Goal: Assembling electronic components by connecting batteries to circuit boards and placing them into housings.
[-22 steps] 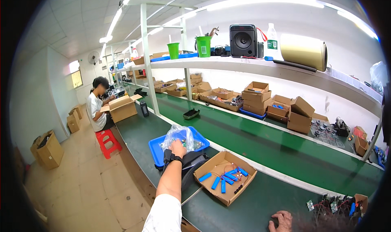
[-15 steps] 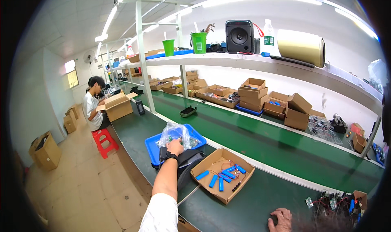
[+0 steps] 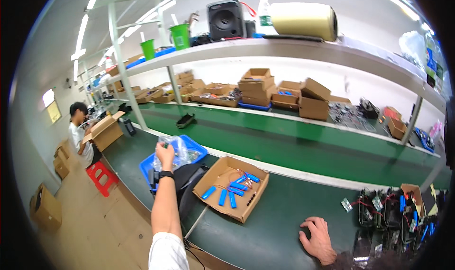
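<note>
A clear plastic bag (image 3: 181, 151) lies at the curled left hand (image 3: 165, 154), grip unclear; the right hand (image 3: 317, 238), loose, seemingly empty, rests well rightward

clear bag (image 3: 181, 149): thin see-through plastic, crumpled and mouth indistinct, bunched around and to the right of the left hand's grip (image 3: 165, 154)
green piece (image 3: 166, 146): small and dark, at the curled fingertips of that grip, too small to make out further
loose parts (image 3: 193, 155): little mixed bits, pale and greenish, lying right of the grip
blue tray (image 3: 147, 169): shallow, rectangular, set at a slant beneath the grip, bag and parts inside its rim
</note>
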Available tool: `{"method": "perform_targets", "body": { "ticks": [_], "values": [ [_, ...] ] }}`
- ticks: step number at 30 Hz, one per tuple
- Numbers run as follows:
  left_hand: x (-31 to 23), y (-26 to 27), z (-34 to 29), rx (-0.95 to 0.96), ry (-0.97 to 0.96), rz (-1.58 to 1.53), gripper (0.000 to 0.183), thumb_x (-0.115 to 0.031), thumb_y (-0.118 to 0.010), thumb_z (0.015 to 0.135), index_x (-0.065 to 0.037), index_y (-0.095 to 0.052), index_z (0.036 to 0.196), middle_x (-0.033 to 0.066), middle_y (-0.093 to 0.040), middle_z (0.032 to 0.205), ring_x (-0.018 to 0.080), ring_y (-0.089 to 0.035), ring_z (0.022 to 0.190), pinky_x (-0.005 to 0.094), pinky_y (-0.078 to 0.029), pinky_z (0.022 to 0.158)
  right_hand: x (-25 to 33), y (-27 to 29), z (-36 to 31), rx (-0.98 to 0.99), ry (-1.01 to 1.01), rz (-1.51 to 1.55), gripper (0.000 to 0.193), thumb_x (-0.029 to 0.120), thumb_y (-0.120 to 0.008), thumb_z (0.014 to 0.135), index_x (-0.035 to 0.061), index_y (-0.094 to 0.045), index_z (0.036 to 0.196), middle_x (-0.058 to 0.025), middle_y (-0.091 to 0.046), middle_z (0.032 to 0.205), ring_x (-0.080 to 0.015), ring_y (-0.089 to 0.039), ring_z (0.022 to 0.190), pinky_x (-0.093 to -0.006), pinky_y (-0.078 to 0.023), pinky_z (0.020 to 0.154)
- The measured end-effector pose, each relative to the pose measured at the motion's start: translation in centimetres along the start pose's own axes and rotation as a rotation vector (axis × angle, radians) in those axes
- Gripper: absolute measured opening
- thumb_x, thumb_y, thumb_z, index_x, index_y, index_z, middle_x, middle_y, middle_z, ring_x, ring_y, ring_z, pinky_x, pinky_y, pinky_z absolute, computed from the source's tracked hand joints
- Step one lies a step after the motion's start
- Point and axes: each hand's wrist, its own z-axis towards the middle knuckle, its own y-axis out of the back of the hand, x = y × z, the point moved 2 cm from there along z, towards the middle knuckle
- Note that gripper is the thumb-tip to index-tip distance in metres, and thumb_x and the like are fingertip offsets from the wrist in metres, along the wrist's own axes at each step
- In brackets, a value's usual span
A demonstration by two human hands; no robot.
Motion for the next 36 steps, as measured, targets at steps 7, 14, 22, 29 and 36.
{"method": "perform_targets", "body": {
  "ticks": [7,14,22,29,36],
  "values": [
    [-22.0,3.9,-9.0,1.058,-0.605,-0.227,0.019,-0.007,-0.077,0.070,-0.001,-0.070,0.087,0.0128,-0.073,0.086,0.0240,-0.072,0.084,0.0342,-0.057,0.080,-0.5,0.8,-0.3,-0.006,-0.038,-0.020,0.022,0.016,-0.075,0.083,0.0068,-0.069,0.102,-0.0113,-0.061,0.116,-0.0316,-0.056,0.114,-0.0438,-0.043,0.098],
    [-18.5,2.6,-18.0,1.228,-0.698,0.798,0.039,-0.030,-0.092,0.057,-0.010,-0.080,0.088,0.0181,-0.077,0.096,0.0324,-0.076,0.090,0.0411,-0.062,0.082,-0.9,1.2,-0.6,0.018,-0.017,0.046,0.023,0.017,-0.072,0.086,0.0068,-0.068,0.106,-0.0111,-0.061,0.117,-0.0319,-0.055,0.117,-0.0445,-0.042,0.100],
    [-18.7,3.6,-20.1,0.966,-0.662,0.813,0.042,-0.040,-0.089,0.068,-0.004,-0.079,0.087,0.0197,-0.076,0.092,0.0341,-0.076,0.089,0.0417,-0.062,0.079,-1.4,1.2,-0.9,0.044,-0.012,0.036,0.023,0.019,-0.069,0.089,0.0067,-0.067,0.109,-0.0112,-0.060,0.119,-0.0328,-0.054,0.119,-0.0449,-0.042,0.102],
    [-18.2,6.5,-13.9,0.433,-0.626,0.285,0.033,-0.019,-0.079,0.069,0.002,-0.073,0.094,0.0251,-0.071,0.097,0.0399,-0.068,0.089,0.0468,-0.054,0.085,-1.6,0.2,-0.8,0.025,0.044,0.059,0.023,0.019,-0.068,0.090,0.0063,-0.064,0.109,-0.0110,-0.059,0.118,-0.0326,-0.054,0.117,-0.0461,-0.043,0.100],
    [-22.3,5.5,-13.1,0.542,-0.533,-0.259,0.017,-0.004,-0.068,0.087,0.000,-0.058,0.074,0.0058,-0.060,0.061,0.0110,-0.058,0.049,0.0257,-0.043,0.043,-3.0,0.0,-1.2,-0.001,0.032,0.071,0.023,0.016,-0.068,0.088,0.0066,-0.062,0.108,-0.0116,-0.058,0.117,-0.0331,-0.055,0.114,-0.0454,-0.045,0.095]
  ]
}}
